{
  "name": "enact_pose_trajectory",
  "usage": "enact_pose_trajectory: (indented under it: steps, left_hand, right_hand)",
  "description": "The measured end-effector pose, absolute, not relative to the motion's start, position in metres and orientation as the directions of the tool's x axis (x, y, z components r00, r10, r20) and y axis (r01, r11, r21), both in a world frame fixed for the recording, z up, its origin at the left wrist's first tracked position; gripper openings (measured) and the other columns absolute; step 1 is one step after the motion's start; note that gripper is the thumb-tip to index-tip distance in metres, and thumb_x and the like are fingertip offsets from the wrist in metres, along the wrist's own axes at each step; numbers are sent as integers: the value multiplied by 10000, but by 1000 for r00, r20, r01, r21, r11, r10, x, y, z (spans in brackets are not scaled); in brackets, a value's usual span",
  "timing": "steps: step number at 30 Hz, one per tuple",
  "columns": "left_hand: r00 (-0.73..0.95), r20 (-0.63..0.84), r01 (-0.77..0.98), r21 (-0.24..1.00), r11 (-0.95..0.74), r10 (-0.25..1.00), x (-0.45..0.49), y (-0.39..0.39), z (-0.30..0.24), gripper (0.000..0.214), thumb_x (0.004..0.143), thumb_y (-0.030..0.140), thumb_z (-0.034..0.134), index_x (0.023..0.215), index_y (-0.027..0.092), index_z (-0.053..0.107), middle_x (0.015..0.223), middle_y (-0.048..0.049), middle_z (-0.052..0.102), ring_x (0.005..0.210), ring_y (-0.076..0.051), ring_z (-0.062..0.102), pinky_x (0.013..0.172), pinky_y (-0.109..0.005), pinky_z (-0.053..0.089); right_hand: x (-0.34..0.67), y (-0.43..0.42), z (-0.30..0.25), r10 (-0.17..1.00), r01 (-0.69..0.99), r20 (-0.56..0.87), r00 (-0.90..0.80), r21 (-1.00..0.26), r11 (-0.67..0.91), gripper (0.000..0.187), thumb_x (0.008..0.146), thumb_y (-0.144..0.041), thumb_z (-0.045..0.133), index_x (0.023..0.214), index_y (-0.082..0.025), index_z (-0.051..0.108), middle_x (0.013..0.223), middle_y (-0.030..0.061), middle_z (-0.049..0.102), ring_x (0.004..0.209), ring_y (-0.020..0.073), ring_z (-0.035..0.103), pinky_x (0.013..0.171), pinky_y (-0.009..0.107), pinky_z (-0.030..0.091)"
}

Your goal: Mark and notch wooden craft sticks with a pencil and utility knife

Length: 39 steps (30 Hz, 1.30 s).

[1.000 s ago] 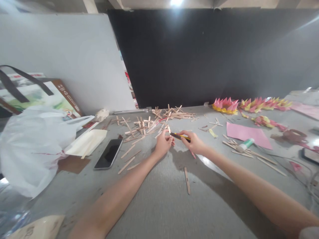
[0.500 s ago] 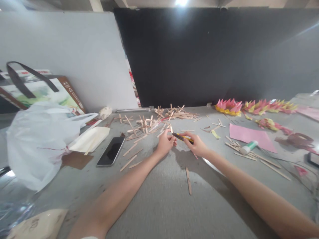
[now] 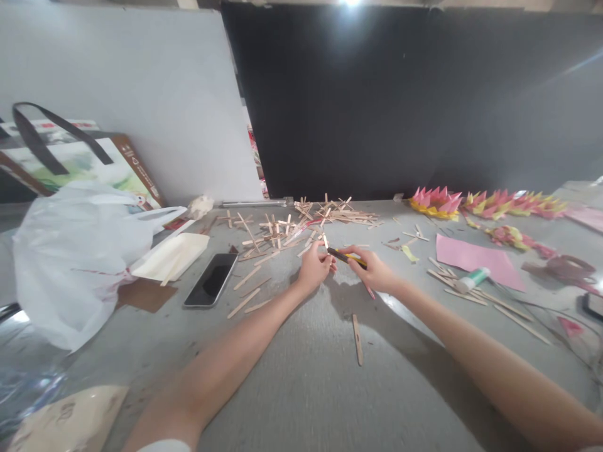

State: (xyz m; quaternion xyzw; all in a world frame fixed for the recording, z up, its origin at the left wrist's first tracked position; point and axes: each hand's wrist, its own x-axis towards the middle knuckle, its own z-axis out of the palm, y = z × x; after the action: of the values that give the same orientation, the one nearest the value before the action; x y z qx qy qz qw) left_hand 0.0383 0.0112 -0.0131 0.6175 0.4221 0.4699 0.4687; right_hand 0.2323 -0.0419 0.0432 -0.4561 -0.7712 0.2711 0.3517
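Note:
My left hand (image 3: 315, 266) is closed around a wooden craft stick (image 3: 325, 240), whose pale upper end points up past the fingertips. In my right hand (image 3: 377, 271) is a yellow and black utility knife (image 3: 347, 256), pointed left. Its front end meets the stick just above the left fingers; the blade itself is too small to make out. Beyond both hands lies a heap of craft sticks (image 3: 346, 213), several of them joined into crosses. One loose craft stick (image 3: 358, 340) rests on the grey table nearer to me.
Left of my arm lie a phone (image 3: 211, 280), a cream paper tray (image 3: 172, 256) and a white plastic bag (image 3: 80, 263). To the right are a pink paper sheet (image 3: 475, 260), a glue stick (image 3: 473, 280) and pink-yellow paper flowers (image 3: 436, 202). A dark panel (image 3: 405, 100) stands behind.
The camera view has tilted slightly downward. Both hands keep nearly the same place and grip, with the knife still against the stick.

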Motion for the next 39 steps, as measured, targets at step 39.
enact_pose_trajectory:
  steps: [39]
  left_hand:
    - [199,202,59,974,-218,959,42,7,-7,430,906,216,637,1307,145,502,739,-10,741,554,-160,722,563,-239,566]
  right_hand:
    - [244,-51,31,938,374,120,-324,-895,244,465,1033,-417,435,1413,-197,588,544,-61,519,367,122,484,436,252,393]
